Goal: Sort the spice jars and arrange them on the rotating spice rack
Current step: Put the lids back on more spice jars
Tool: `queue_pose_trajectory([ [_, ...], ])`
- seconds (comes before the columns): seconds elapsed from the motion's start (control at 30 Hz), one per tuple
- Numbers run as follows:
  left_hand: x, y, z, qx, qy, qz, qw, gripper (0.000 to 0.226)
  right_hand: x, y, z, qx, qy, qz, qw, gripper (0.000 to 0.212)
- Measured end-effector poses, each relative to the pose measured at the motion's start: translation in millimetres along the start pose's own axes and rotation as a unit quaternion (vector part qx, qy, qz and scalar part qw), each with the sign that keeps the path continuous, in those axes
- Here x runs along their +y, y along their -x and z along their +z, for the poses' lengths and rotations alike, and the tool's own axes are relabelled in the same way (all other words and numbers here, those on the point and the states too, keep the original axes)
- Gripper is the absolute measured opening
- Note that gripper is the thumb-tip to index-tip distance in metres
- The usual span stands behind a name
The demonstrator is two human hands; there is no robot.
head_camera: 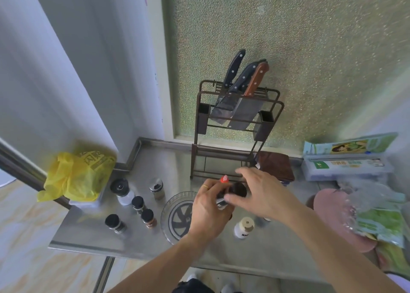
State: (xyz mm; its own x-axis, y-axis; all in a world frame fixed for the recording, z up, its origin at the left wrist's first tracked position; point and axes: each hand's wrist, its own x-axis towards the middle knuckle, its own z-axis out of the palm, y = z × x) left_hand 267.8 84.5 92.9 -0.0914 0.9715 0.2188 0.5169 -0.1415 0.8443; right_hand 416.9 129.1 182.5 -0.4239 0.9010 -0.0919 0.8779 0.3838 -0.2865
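Two hands (235,201) pinching a black-capped jar (238,189) above the clear turntable (175,217); labels blurred, unreadable.

Two bare forearms and hands, seen from above.

Both arms are uncovered to the frame's lower edge, with no sleeves, watch or bracelets showing. The left hand (208,212) wears a thin gold-coloured ring on one finger; the right hand (264,195) has no ring that shows. At the bottom edge, dark clothing and pale shoes are partly visible, blurred.
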Motion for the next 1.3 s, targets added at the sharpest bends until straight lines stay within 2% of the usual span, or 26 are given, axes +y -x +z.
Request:
queue_pose_trajectory([
  [0.07,-0.1,-1.9,0.4,0.002,-0.003,-0.004,1.0,0.039,1.8,-0.1,1.6,-0.011,-0.027,-0.027,0.999,0.058],
  [0.13,-0.5,-3.5,1.5,-0.003,-0.008,-0.006,1.0,0.037,3.6,-1.6,1.9,0.005,0.015,-0.003,1.0,0.044],
  [0.2,-1.2,-4.1,3.2,-0.01,-0.009,-0.007,1.0,0.036,6.4,-1.5,1.3,0.007,0.01,0.023,1.0,0.059],
  [0.27,-1.8,-5.2,4.6,-0.012,-0.005,-0.01,1.0,0.038,11.2,0.3,1.3,-0.014,-0.054,-0.003,0.998,0.064],
  [0.33,-1.5,-7.5,6.6,-0.009,-0.001,-0.008,1.0,0.037,13.8,0.4,3.2,-0.009,-0.056,-0.029,0.998,0.049],
  [0.37,-1.6,-8.1,7.7,-0.008,0.001,-0.002,1.0,0.036,13.5,-0.7,2.8,0.011,-0.04,-0.018,0.999,0.037],
  [0.4,-1.4,-8.2,9.2,-0.01,0.001,0.005,1.0,0.034,12.9,-2.5,2.1,0.034,-0.021,0.004,0.999,0.034],
  [0.47,-0.5,-8.0,14.7,-0.023,-0.007,0.02,1.0,0.03,15.6,-4.2,-0.8,0.054,-0.024,0.035,0.998,0.046],
  [0.57,-0.5,-12.5,22.2,-0.03,-0.011,0.02,0.999,0.035,26.6,-3.5,-7.6,-0.008,-0.108,0.025,0.994,0.051],
  [0.67,1.7,-21.5,27.0,-0.025,-0.009,0.014,1.0,0.035,35.6,-6.0,-5.3,0.011,-0.108,0.033,0.993,0.034],
  [0.8,11.6,-35.7,42.0,-0.012,-0.013,0.019,1.0,0.026,50.9,-14.6,-2.8,0.058,-0.107,0.07,0.99,0.034],
  [0.9,10.2,-46.8,57.0,-0.016,-0.024,0.011,1.0,0.027,64.6,-20.0,-0.3,0.064,-0.102,0.086,0.989,0.033],
  [1.07,-10.2,-46.7,73.4,-0.116,-0.016,-0.02,0.993,0.051,87.8,-23.2,32.7,0.05,-0.112,0.137,0.983,0.037],
  [1.17,-23.8,-36.3,82.1,-0.172,-0.028,-0.04,0.984,0.055,98.0,-26.7,70.3,0.023,-0.074,0.167,0.983,0.036],
  [1.3,-36.5,-25.4,100.2,-0.217,-0.05,-0.081,0.972,0.065,106.5,-32.1,116.9,-0.017,-0.054,0.203,0.978,0.022],
])
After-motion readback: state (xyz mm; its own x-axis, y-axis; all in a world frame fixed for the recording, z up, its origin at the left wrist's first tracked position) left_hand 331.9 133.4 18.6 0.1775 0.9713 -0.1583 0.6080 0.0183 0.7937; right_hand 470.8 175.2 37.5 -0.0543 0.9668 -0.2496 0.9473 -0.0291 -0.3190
